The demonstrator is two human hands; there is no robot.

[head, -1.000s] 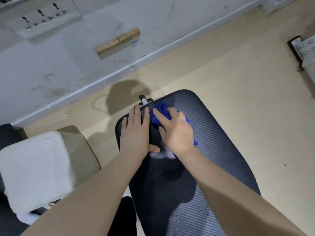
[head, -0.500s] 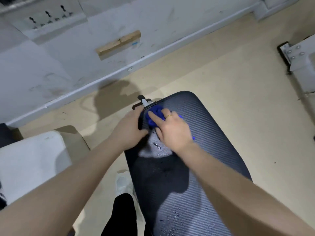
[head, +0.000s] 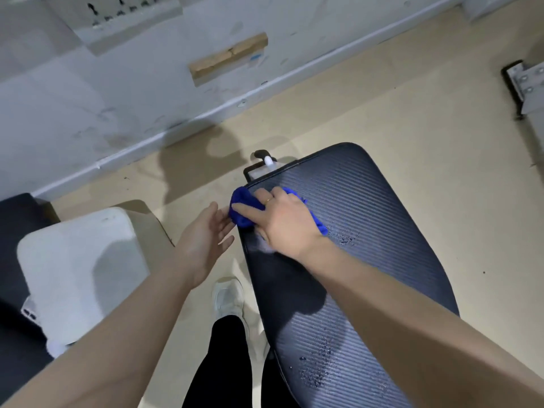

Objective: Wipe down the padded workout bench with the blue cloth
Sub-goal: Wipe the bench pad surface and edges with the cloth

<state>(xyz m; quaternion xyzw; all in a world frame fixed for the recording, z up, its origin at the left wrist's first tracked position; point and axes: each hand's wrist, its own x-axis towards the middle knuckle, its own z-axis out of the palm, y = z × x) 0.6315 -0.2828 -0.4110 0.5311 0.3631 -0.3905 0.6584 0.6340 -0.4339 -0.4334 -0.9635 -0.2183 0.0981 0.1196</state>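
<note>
The padded workout bench [head: 368, 219] is dark with a ribbed surface and runs from the centre to the lower right. Water drops and wet patches sit on it. My right hand [head: 282, 222] presses the bunched blue cloth [head: 243, 206] against the bench's left edge near its far end. The cloth sticks out on both sides of the hand. My left hand [head: 203, 242] hovers just left of the bench, off the pad, palm turned toward it and fingers spread, with the fingertips close to the cloth. It holds nothing.
A white padded block [head: 79, 272] lies on the floor at the left. My leg and white shoe [head: 228, 298] stand between it and the bench. The wall [head: 117, 92] with a wooden strip runs behind. A metal bracket [head: 527, 81] sits at the right edge.
My left hand has come off the bench's edge and opened beside it. My right hand has slid the cloth left to the pad's left edge.
</note>
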